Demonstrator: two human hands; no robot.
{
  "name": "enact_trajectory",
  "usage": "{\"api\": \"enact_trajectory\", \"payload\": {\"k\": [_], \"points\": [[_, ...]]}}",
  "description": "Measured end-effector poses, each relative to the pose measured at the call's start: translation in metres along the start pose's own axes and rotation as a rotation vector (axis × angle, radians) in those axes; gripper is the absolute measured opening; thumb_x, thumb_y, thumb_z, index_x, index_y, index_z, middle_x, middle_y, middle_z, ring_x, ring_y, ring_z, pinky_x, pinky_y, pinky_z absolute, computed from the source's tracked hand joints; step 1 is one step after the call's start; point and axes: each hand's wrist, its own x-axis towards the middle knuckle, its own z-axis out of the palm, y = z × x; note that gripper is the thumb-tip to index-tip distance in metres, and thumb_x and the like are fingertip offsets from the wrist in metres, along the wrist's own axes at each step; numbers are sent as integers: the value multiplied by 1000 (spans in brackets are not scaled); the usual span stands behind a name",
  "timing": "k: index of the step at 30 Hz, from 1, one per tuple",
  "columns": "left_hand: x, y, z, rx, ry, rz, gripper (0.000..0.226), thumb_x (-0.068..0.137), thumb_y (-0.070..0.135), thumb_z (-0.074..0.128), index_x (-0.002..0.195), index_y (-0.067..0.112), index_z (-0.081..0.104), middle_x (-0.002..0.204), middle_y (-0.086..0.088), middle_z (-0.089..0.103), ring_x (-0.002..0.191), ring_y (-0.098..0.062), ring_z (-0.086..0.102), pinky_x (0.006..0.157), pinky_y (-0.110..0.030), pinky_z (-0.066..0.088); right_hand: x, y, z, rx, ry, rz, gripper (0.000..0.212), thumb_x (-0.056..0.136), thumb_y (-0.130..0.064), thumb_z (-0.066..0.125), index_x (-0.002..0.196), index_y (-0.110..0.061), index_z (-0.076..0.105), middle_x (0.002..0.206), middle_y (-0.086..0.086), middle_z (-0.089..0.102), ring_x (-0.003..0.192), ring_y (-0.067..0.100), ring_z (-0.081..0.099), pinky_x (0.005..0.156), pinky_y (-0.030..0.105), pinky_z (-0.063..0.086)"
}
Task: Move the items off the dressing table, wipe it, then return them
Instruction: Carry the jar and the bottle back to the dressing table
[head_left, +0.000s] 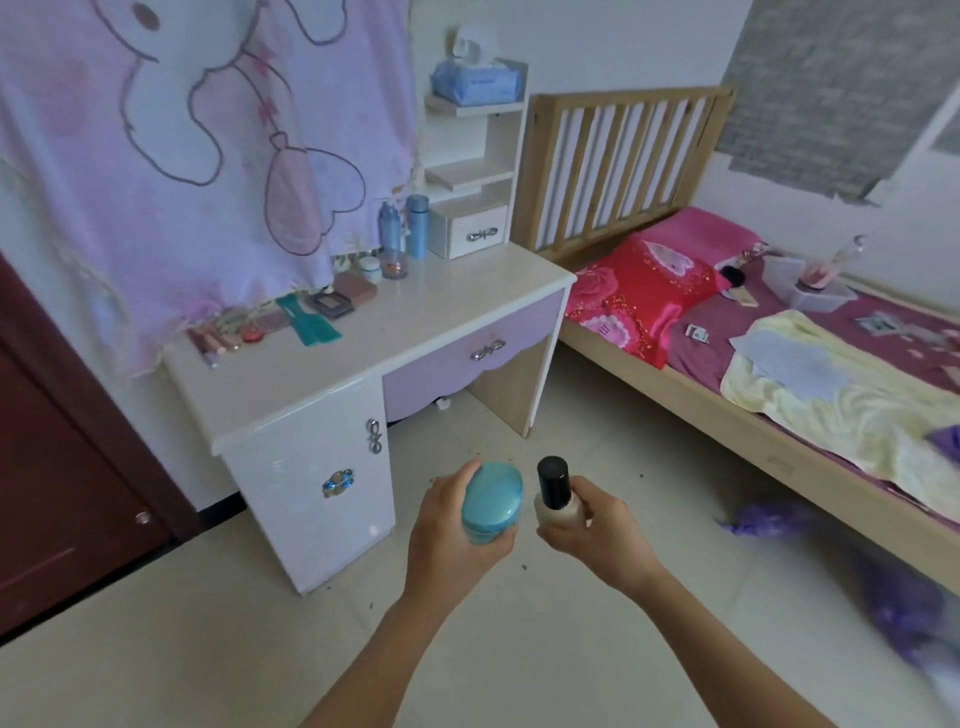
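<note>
Forearms extended forward, hands side by side; left hand (441, 527) grips jar (491, 499), right hand (589, 538) bottle (553, 491).

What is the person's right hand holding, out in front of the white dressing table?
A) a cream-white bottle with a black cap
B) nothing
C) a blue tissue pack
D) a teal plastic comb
A: the right hand grips the cream-white bottle with a black cap, while the left hand holds a round blue-lidded jar.

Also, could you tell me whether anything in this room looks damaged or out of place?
Yes. The grey wall covering above the bed has a ragged, torn lower edge, and dark specks lie scattered on the floor beside the dressing table.
</note>
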Motion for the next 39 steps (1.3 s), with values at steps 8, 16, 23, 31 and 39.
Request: {"api": "enact_trajectory", "payload": {"k": [8,16,23,31,39], "points": [[124,-27,66,68,-35,-24,74,58,34,78,124,17,50,110,4,54,100,-16,54,79,-22,45,147,29,-34,-16,-21,-11,30,73,-13,70,70,-33,47,64,-11,49,59,6,42,56,13,35],[273,-22,100,64,43,-91,78,57,48,69,126,20,48,108,9,49,104,-14,53,83,-17,41,321,13,-71,-29,-113,-97,31,73,-16,70,72,-37,47,65,-13,54,65,12,50,66,30,45],[347,-65,97,42,143,-231,75,49,58,55,119,35,39,108,8,48,103,-13,51,83,-20,40,428,-5,-65,-21,-233,-148,31,79,-10,65,71,-34,46,63,-14,51,57,2,46,51,8,35],[476,-134,78,54,208,-275,76,61,30,80,128,21,46,114,4,49,111,-19,51,88,-24,41,571,-35,-23,-104,-267,-149,35,75,-15,69,70,-38,42,60,-16,51,56,3,45,57,17,35],[585,-193,62,47,232,-308,74,63,30,79,129,22,46,116,2,53,107,-15,52,90,-30,46,685,-68,8,-9,-251,-85,22,74,-11,68,76,-26,52,68,-7,57,66,12,50,67,24,41]]}}
